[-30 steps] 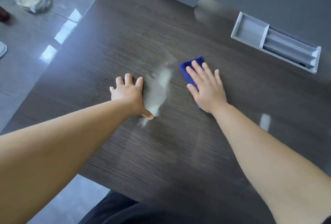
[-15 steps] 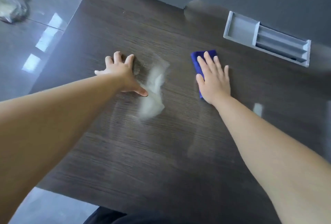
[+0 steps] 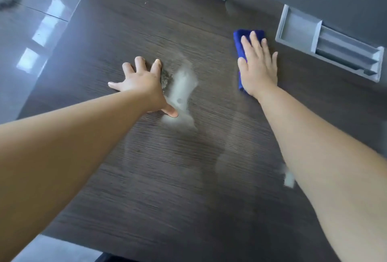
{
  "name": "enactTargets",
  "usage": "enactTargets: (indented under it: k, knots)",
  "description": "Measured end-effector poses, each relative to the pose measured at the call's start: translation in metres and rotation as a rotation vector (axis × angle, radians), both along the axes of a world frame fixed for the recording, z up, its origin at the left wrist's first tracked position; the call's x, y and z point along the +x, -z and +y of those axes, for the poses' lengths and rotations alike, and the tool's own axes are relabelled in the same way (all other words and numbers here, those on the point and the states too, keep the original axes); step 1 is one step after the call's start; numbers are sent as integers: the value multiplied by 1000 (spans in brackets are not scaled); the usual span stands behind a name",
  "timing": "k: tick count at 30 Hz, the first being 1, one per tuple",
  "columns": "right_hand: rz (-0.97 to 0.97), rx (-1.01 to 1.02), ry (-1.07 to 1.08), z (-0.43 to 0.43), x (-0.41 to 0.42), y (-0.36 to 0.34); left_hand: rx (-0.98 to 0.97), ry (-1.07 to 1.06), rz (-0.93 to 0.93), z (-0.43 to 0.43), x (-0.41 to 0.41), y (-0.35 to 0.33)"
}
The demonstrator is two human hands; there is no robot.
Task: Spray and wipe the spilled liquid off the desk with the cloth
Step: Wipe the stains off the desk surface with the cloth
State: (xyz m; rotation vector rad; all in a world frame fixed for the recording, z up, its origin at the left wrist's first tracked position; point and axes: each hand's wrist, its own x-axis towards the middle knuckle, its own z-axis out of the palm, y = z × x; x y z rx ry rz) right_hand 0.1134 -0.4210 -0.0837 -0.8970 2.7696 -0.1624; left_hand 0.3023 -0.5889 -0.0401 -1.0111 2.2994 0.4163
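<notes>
Dark wood-grain desk [image 3: 146, 178] bears a pale wet smear [image 3: 182, 92]; the left hand [image 3: 142, 85] lies splayed flat beside it, the right hand [image 3: 259, 66] presses flat on a folded blue cloth [image 3: 240, 41].

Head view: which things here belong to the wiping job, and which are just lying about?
Job: blue cloth under the flat right hand; pale patch on the desk beside the left hand.
Lying about: grey tray right of the cloth.

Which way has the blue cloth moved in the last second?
Yes. The blue cloth under the right hand slid right, from the pale spill toward the grey tray.
</notes>
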Motion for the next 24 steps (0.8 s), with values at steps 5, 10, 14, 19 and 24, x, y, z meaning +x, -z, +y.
enactTargets:
  k: [5,10,14,19,24]
  knots:
    - [-11,-17,323,-70,45,1,3,-8,-6,0,-2,-2]
    - [-12,-56,-443,-47,60,-1,13,-15,-9,0,-2,-2]
    - [-1,-44,-149,-33,-16,-2,16,-8,2,0,0,-1]
    - [-16,-11,267,-91,13,-2,17,-6,-1,0,-2,-3]
    - [4,-35,-395,-75,46,-1,23,-7,-2,0,-1,-4]
